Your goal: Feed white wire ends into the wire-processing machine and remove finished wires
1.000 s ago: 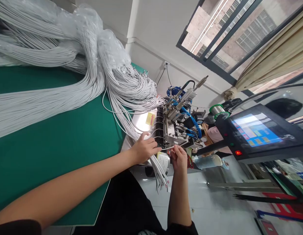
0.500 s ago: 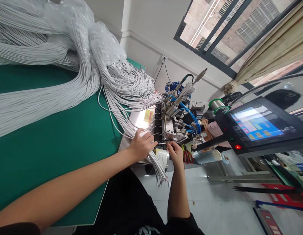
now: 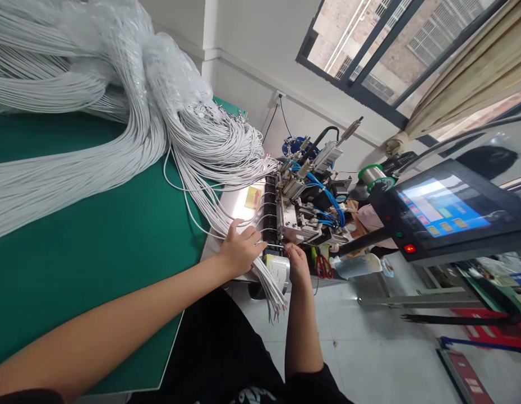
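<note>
My left hand [image 3: 240, 248] rests on the metal plate [image 3: 237, 205] beside the machine, fingers curled and pinching a thin white cable [image 3: 269, 244] at the black clamp row [image 3: 270, 210]. My right hand [image 3: 296, 265] is closed on the same cable's end just below the machine head [image 3: 304, 210]. A bunch of white cables [image 3: 272, 285] hangs off the bench edge between both hands. A large heap of white cables [image 3: 117, 112] spreads over the green mat [image 3: 96, 247].
A touch screen panel [image 3: 443, 210] on an arm stands at the right. Red-handled scissors [image 3: 323, 268] and a white bottle [image 3: 356, 265] lie beside the machine. A solder wire spool [image 3: 373, 177] sits behind it. Windows and a curtain fill the upper right.
Both hands shifted slightly left and down along the clamp row, the right hand drawing closer to the left. The view swung a little.
</note>
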Demonstrator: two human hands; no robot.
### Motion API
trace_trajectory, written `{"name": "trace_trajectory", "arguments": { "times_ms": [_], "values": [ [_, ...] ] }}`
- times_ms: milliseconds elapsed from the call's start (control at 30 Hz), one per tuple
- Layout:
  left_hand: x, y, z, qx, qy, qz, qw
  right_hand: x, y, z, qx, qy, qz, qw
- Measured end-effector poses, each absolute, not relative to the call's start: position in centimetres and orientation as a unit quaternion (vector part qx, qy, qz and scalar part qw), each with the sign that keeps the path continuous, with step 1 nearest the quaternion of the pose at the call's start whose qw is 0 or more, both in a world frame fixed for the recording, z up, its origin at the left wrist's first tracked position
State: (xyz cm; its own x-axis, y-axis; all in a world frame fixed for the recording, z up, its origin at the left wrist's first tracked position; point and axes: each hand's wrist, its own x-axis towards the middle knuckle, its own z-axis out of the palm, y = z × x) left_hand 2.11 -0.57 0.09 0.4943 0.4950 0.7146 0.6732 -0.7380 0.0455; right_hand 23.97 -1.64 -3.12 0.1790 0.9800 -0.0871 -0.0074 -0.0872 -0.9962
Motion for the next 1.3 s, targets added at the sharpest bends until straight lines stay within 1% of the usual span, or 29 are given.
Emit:
{"name": "trace_trajectory", "arguments": {
  "times_ms": [267,400,533,600,767,833,933,1033,1100,1200,1300],
  "values": [
    [2.0,-0.5,-0.1,-0.862,-0.341,-0.358,0.114,23.8,-2.3,-3.2,-0.575,-0.418,0.464,0.529],
    [1.8,-0.6,0.0,-0.867,-0.337,-0.349,0.109,24.8,-3.7,-1.9,-0.607,-0.477,0.373,0.515],
    [1.7,-0.6,-0.2,-0.869,-0.343,-0.349,0.078,25.6,-6.1,0.7,-0.63,-0.527,0.288,0.493],
    [1.7,-0.6,-0.2,-0.87,-0.343,-0.348,0.066,25.7,-7.4,2.2,-0.624,-0.573,0.279,0.452],
    [1.6,-0.7,0.1,-0.876,-0.339,-0.337,0.066,25.7,-10.1,4.4,-0.562,-0.704,0.34,0.27],
    [1.6,-0.7,0.2,-0.876,-0.336,-0.339,0.066,25.7,-10.6,4.4,-0.544,-0.716,0.367,0.236],
    [1.6,-0.7,0.2,-0.874,-0.335,-0.345,0.069,25.8,-10.8,4.0,-0.531,-0.721,0.386,0.22],
    [1.6,-0.6,0.0,-0.874,-0.322,-0.353,0.085,26.2,-10.5,4.0,-0.528,-0.729,0.372,0.226],
    [1.5,-0.4,-0.1,-0.884,-0.28,-0.363,0.097,26.8,-10.3,4.1,-0.531,-0.723,0.367,0.246],
    [1.5,0.0,0.0,-0.9,-0.184,-0.378,0.112,27.6,-9.6,3.7,-0.549,-0.676,0.374,0.319],
    [1.4,0.1,0.3,-0.901,-0.145,-0.393,0.115,27.9,-8.5,2.4,-0.565,-0.597,0.395,0.411]
  ]
}}
